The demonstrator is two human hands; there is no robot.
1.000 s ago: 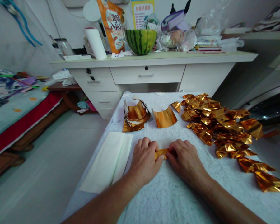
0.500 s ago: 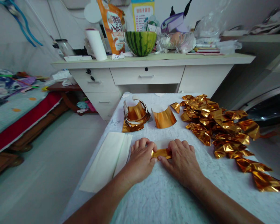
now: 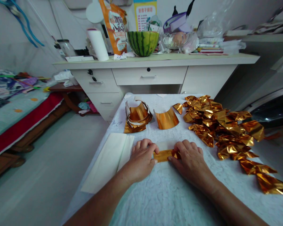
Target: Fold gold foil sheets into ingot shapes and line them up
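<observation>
A cloth-covered table [image 3: 146, 201] with a heap of folded gold foil [image 3: 220, 117] on its right side.
Left of the heap, the person's right hand [image 3: 190, 161] and left hand [image 3: 141, 161] pinch opposite ends of a gold strip [image 3: 164, 155] between them.

The left hand [image 3: 141, 163] holds a gold strip [image 3: 163, 156] at its nine-o'clock end, the right hand [image 3: 191, 163] at three; folded foil [image 3: 220, 117] lies toward two.

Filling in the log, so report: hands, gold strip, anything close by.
Left hand and right hand pinching opposite ends of gold strip. Strip spans between them. White paper beside left forearm.
</observation>
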